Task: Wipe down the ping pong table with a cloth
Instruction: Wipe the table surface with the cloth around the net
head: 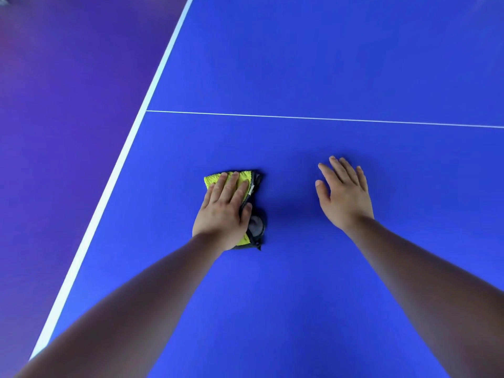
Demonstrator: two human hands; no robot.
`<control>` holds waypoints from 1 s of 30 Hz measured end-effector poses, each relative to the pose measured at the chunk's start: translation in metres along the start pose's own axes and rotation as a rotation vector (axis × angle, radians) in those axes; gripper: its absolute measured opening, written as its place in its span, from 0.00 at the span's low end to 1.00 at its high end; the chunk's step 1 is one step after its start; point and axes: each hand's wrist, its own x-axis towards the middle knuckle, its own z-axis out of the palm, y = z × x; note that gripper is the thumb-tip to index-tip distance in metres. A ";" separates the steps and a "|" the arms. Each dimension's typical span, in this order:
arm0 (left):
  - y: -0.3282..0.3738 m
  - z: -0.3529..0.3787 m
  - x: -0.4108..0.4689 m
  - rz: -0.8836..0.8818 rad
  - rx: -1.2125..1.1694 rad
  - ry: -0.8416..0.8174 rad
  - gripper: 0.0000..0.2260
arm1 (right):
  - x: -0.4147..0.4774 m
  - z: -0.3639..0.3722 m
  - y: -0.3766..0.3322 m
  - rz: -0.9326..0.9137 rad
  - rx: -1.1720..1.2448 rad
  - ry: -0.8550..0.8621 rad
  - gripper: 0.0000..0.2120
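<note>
Two bare forearms reach in from 6 o'clock over the blue ping pong table (300,309). At about 7 o'clock from the middle of the view, the left hand (223,211) lies flat on the cloth (215,179), fingers straight and together, pressing it onto the tabletop rather than clutching it. The cloth is folded, yellow-green with a dark grey edge showing at the hand's 3 o'clock side. At 3 o'clock from it, well apart, the right hand (345,195) is released, fingers spread and holding nothing; whether the palm touches the surface I cannot tell. The white edge line (109,186) runs from 7 toward 12 o'clock, with the purple floor (68,105) at 9 o'clock. Farther off, a thin white line (327,118) crosses the table.
</note>
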 end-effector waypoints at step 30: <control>-0.012 -0.012 0.209 0.102 0.020 0.001 0.26 | 0.002 0.021 0.003 0.000 -0.071 0.066 0.22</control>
